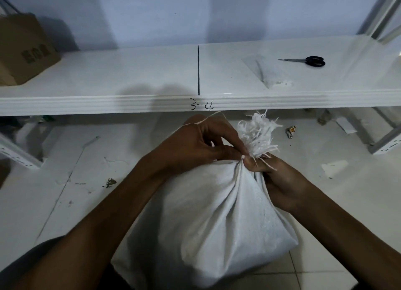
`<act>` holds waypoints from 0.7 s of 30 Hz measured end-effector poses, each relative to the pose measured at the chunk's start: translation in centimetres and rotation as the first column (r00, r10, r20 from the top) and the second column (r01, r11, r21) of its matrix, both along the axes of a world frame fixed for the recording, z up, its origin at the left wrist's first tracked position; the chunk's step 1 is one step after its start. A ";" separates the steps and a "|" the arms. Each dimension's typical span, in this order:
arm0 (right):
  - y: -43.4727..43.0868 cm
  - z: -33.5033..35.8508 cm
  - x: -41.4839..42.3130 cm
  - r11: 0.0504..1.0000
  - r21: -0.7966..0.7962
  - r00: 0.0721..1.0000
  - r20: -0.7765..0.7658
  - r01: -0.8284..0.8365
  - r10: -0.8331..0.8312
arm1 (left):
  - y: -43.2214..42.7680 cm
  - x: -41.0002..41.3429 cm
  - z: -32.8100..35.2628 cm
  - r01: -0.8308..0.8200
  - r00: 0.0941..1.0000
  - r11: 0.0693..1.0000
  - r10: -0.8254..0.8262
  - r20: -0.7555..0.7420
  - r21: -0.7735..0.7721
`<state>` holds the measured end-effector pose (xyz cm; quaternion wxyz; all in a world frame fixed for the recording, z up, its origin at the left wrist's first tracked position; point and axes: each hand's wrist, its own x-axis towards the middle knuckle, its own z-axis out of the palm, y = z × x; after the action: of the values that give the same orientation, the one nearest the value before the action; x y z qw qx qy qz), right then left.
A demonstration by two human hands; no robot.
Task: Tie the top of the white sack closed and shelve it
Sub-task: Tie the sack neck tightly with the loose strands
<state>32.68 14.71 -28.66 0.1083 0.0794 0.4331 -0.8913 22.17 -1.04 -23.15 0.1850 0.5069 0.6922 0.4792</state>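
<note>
A full white woven sack [212, 220] stands on the tiled floor in front of me. Its top is gathered into a narrow neck with a frayed tuft [257, 133] sticking up above it. My left hand [201, 144] pinches the neck from the left, and a thin white string [206, 118] runs over its knuckles. From the right, my right hand [280, 181] grips the gathered neck just under the tuft, fingers curled round it. Behind the sack runs a white shelf [152, 73], marked "3-4" on its front edge.
Black-handled scissors [308, 61] lie on the shelf at the right, near a clear plastic sheet [267, 71]. A cardboard box [23, 51] stands at the shelf's left end. Shelf uprights [382, 144] stand at the right, and small scraps litter the floor.
</note>
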 end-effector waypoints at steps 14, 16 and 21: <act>-0.1 0.4 0.1 1.000 -0.013 1.000 -0.004 0.012 -0.012 | -0.1 0.2 0.0 -0.120 0.991 0.990 0.123 0.044 -0.079; -0.1 0.3 0.1 0.999 -0.038 1.000 -0.013 0.001 -0.001 | -0.2 0.1 0.0 -0.103 0.991 0.992 0.109 0.078 -0.075; -0.1 0.2 0.0 0.998 -0.056 1.000 -0.004 0.025 -0.025 | -0.5 -0.5 -0.2 -0.010 0.975 0.999 0.018 0.222 -0.040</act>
<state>32.71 14.62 -28.43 0.0983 0.0797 0.4073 -0.9045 21.69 -1.56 -23.34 0.2677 0.4415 0.6798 0.5209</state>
